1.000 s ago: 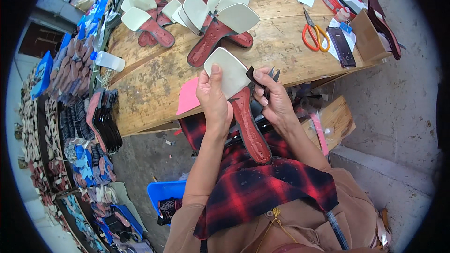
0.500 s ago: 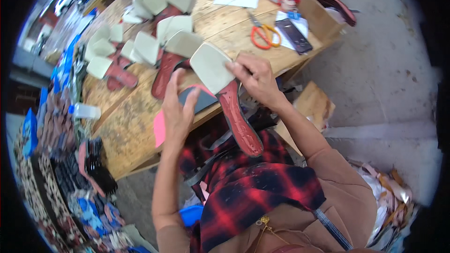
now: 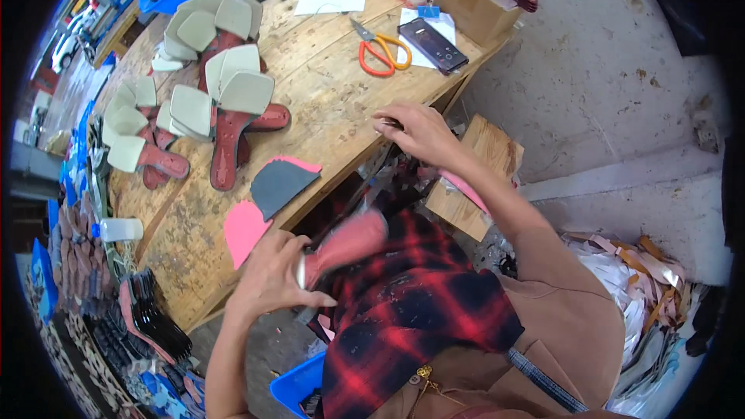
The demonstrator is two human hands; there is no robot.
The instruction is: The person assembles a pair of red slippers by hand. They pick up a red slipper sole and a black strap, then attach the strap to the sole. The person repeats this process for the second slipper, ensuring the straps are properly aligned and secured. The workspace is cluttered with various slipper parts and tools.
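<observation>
My left hand (image 3: pixel 268 278) is closed around one end of a red insole (image 3: pixel 353 242) above the plaid apron on my lap. Motion smears the insole, and a narrow white edge shows between my thumb and fingers. My right hand (image 3: pixel 419 133) hovers past the table's front edge, fingertips pinched together; what they hold, if anything, cannot be made out. On the table by my left hand lie a pink piece (image 3: pixel 245 231) and a dark grey piece (image 3: pixel 284 188) with a pink edge. Farther back, red insoles with cream pads (image 3: pixel 247 93) are fanned out in several overlapping groups.
On the wooden table (image 3: pixel 318 116) are orange-handled scissors (image 3: pixel 380 50), a phone (image 3: pixel 433 45), white paper (image 3: pixel 330 0), a cardboard box (image 3: pixel 473 8) and a white bottle (image 3: pixel 120 229). A wooden block (image 3: pixel 473 186) is below my right forearm. A blue bin (image 3: pixel 291 388) stands low by my lap.
The insole has gone from between both hands down toward my lap, now in my left hand alone. My right hand has let go of its cream pad. The view has shifted right.
</observation>
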